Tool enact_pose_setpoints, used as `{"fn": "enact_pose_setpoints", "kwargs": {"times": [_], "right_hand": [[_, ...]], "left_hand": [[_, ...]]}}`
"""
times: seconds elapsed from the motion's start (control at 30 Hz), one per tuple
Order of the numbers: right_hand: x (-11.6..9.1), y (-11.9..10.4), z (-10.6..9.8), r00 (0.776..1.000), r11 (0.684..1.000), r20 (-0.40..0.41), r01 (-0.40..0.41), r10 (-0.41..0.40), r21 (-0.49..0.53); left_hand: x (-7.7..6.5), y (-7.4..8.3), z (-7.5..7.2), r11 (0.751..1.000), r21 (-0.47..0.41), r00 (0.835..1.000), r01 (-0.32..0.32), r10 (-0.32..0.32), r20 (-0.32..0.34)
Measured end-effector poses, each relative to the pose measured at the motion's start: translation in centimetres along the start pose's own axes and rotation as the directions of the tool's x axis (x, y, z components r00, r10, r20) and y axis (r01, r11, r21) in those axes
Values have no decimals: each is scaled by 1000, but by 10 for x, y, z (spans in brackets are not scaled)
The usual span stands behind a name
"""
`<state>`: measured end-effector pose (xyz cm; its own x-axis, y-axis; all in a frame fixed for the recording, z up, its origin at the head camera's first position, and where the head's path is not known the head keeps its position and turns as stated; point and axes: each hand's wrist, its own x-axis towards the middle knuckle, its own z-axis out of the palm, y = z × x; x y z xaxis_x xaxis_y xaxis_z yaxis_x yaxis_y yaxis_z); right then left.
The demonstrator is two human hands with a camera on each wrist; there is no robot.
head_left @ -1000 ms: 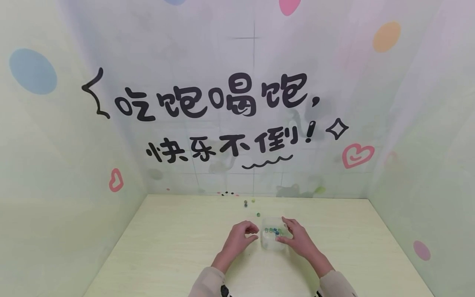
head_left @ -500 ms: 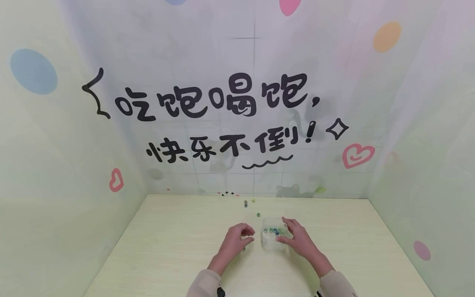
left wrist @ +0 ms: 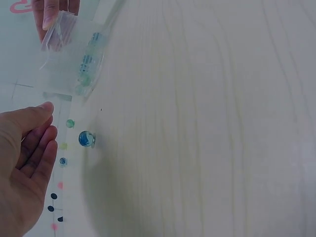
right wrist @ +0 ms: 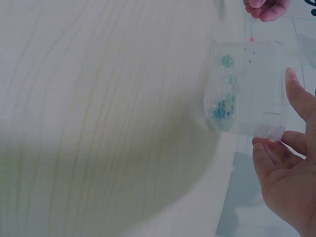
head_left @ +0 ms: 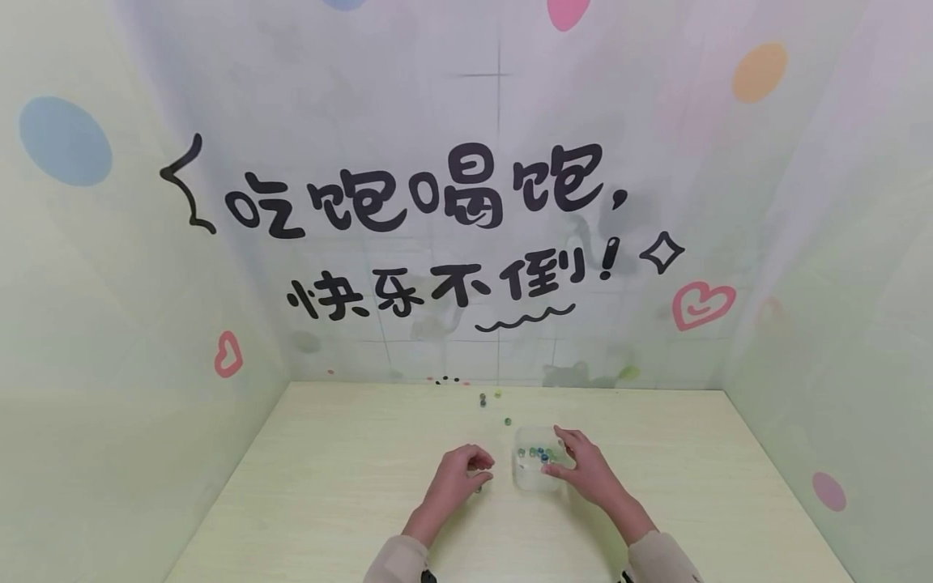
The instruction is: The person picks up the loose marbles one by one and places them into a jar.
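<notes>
In the head view, a clear plastic box [head_left: 528, 478] stands on the table with several green and blue marbles [right wrist: 224, 106] at its bottom. My right hand [head_left: 589, 470] grips the box's right side, thumb at the near side and fingers at the far side. Left of the box my left hand [head_left: 457, 478] hovers over the table, its fingers loosely bent and the thumb apart, with nothing between them. Below that hand lies a blue-and-white glass marble [left wrist: 87, 138], partly covered by it in the head view.
Farther back on the table [head_left: 350, 453] lie a green marble [head_left: 508, 422], two dark marbles [head_left: 483, 400] and a yellow-green marble [head_left: 498, 394]. A printed back wall [head_left: 437, 348] and side walls close in the table.
My left hand has drawn left and toward me, away from the box. The marble beneath it has come into sight. My right hand and the box have stayed in place.
</notes>
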<state>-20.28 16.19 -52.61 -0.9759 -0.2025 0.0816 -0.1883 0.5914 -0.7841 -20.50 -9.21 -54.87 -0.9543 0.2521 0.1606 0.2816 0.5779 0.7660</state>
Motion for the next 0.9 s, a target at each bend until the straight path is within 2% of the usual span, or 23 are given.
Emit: {"fn": "enact_pose_setpoints", "kwargs": {"times": [0.4,0.63,0.9], "right_hand": [[1,2,0,1000,1000,-7,9,-9,4],[1,1,1,1000,1000,-4,-3,3,13],[0,0,1,1000,1000,-6,-5,5,6]], "left_hand": [[-6,-9,0,999,19,1000,30,-30,5],[-10,-14,-1,1000,4,999,18,-18,34],[-12,-17,0,1000,13,999,-5,4,33]]}}
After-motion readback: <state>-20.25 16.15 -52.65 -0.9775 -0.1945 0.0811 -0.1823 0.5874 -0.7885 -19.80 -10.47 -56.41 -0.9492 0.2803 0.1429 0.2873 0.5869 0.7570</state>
